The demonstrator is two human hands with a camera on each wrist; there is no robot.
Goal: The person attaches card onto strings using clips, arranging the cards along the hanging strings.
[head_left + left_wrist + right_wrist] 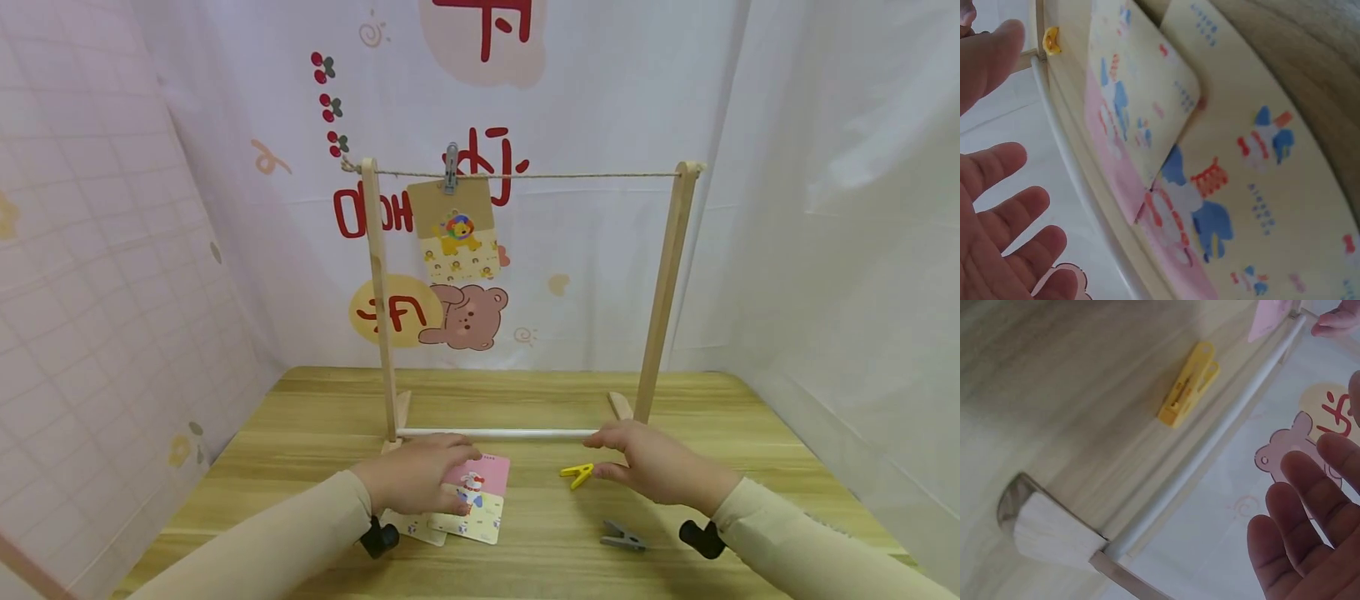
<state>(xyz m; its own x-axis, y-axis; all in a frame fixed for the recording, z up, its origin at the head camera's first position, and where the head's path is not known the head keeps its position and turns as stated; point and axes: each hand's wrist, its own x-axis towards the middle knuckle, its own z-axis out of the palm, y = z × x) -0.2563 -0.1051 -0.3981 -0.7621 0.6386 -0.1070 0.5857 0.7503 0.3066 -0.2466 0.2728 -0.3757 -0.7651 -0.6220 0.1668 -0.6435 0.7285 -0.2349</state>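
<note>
My left hand (416,475) hovers over two overlapping pink and cream cards (487,500) on the table, fingers apart and holding nothing; the left wrist view shows the cards (1241,144) beside the spread fingers. My right hand (660,467) is held with loosely bent fingers by a yellow clip (577,474); the right wrist view shows that clip (1188,384) lying apart from the fingers. A grey clip (622,536) lies nearer the front. From the string (585,176) a lion card (456,233) hangs under another grey clip (451,169).
A wooden frame stands on the table (322,417), with a left post (381,308), a right post (666,292) and a white bar (510,432) low between them. Behind it hangs a printed white curtain (600,108).
</note>
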